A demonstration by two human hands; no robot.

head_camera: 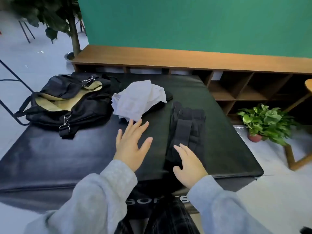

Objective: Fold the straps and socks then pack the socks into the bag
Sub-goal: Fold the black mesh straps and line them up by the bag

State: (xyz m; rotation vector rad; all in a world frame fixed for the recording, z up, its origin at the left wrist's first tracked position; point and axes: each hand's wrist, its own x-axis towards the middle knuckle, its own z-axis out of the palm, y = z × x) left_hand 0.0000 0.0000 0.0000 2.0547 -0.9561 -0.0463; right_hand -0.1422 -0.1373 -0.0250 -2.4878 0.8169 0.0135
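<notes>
A black padded table carries everything. At its far left lies an open black bag with a tan lining and metal clips. A crumpled pile of white socks sits in the middle, partly over a dark item. Black straps lie flat in a folded stack to the right. My left hand hovers open with fingers spread, its fingertips just short of the white pile. My right hand is open too, its fingers resting on the near end of the straps.
A wooden shelf unit runs along a green wall behind the table. A potted plant stands on the floor at the right beside a wooden leg. A tree trunk and metal frame legs stand at the far left.
</notes>
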